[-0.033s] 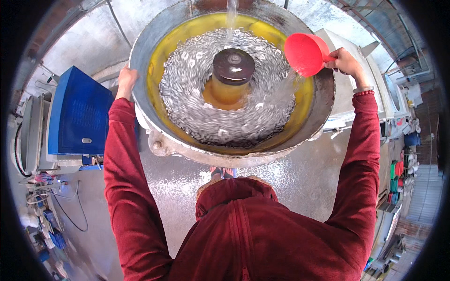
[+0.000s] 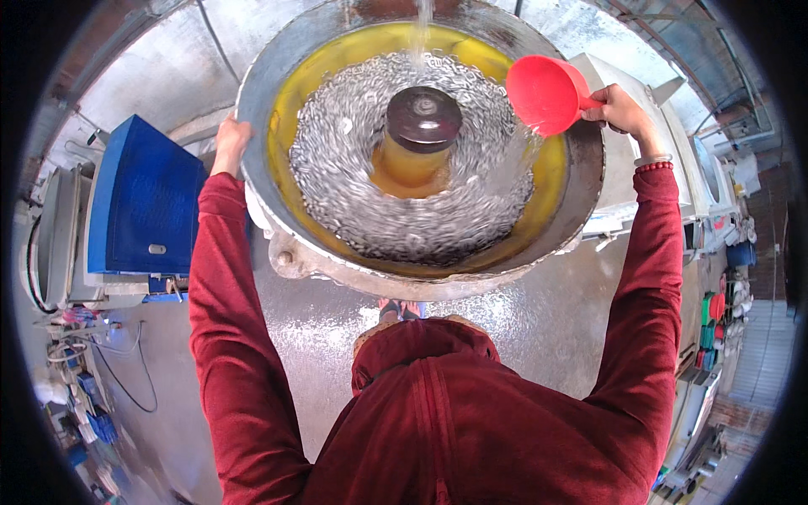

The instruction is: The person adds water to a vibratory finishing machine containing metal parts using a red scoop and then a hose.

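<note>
A large round vibratory finishing bowl (image 2: 290, 71) with a yellow lining stands in front of me. Small metal pieces (image 2: 337, 210) fill its ring, smeared by motion, around a dark-capped centre post (image 2: 425, 118). My left hand (image 2: 231, 141) is closed over the bowl's left rim; its fingertips are partly hidden. In my right hand (image 2: 619, 111) is the handle of a red plastic dipper (image 2: 543, 94), held tilted over the right side of the bowl. Water runs from the dipper's lower lip onto the pieces. A stream of water (image 2: 423, 25) falls in at the far side.
At the left stands a machine with a blue cover (image 2: 143, 202). A pale cabinet-like unit (image 2: 619, 194) is close behind the bowl's right side. The concrete floor (image 2: 337, 345) shines wet below. A dark hose (image 2: 126, 379) lies on it at the left.
The red dipper has shifted very slightly left, and water still spills from it. The metal pieces have shifted in the bowl. My left hand stays at the rim.
</note>
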{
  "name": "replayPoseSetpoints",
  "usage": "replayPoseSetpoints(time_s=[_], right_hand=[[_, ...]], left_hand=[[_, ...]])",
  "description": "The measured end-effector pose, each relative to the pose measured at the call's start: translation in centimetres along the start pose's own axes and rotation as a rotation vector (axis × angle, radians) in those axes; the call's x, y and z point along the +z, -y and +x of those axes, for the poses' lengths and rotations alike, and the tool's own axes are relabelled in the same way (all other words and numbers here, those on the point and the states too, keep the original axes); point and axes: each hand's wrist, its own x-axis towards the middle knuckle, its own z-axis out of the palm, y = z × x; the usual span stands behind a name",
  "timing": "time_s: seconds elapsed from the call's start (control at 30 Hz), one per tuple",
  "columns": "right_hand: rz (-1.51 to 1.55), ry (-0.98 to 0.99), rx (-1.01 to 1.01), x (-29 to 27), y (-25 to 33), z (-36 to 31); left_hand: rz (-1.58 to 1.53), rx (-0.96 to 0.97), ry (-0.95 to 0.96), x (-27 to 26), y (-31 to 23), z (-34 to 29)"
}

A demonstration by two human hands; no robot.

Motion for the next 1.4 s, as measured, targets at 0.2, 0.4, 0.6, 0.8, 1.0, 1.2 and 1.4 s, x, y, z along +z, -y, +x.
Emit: replayPoseSetpoints(time_s=[0.2, 0.4, 0.6, 0.8, 1.0, 1.2, 1.4], right_hand=[[0.23, -0.234, -0.002, 5.5, 3.8, 8.7], [1.122, 0.07, 0.161, 11.2, 9.1, 18.0], [1.432, 0.295, 0.143, 12.3, 13.5, 22.9], [1.512, 0.293, 0.096, 12.9, 11.8, 24.8], [1.639, 0.3, 0.103, 12.0, 12.8, 24.1], [1.598, 0.357, 0.014, 12.7, 10.6, 21.5], [0.758, 0.01, -0.055, 13.2, 14.4, 12.4]], left_hand=[[0.104, 0.017, -0.134, 0.5, -1.5, -1.3], [0.002, 0.044, -0.184, 0.7, -3.5, -3.3], [-0.093, -0.037, -0.203, -0.3, -3.8, -4.4], [-0.139, -0.04, -0.096, 1.0, -3.2, -3.2], [-0.097, -0.1, -0.147, 0.6, -3.3, -3.2], [-0.067, -0.045, -0.182, 2.0, -2.9, -1.9], [0.073, 0.355, -0.476, 4.6, 1.1, 1.1]])
